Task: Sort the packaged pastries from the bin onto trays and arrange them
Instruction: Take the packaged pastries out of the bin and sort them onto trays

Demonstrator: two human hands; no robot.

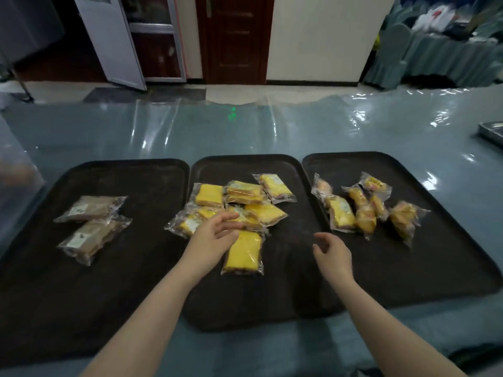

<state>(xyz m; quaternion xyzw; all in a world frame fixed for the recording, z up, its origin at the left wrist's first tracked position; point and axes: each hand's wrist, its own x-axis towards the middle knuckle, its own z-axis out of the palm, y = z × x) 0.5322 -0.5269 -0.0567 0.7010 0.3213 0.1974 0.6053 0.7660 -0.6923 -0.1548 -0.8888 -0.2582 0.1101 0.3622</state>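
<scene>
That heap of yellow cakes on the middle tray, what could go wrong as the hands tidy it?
The yellow packets overlap, so the left hand reaching in may drag neighbours askew. One packet overhangs the middle tray rim and could slide off. The right hand hovers empty.

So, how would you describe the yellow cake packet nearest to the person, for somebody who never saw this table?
Find the middle tray of the three dark trays. The yellow cake packet lies at the near edge of its pile, beside the left hand, lengthwise toward the person and apart from the overlapping ones.
</scene>
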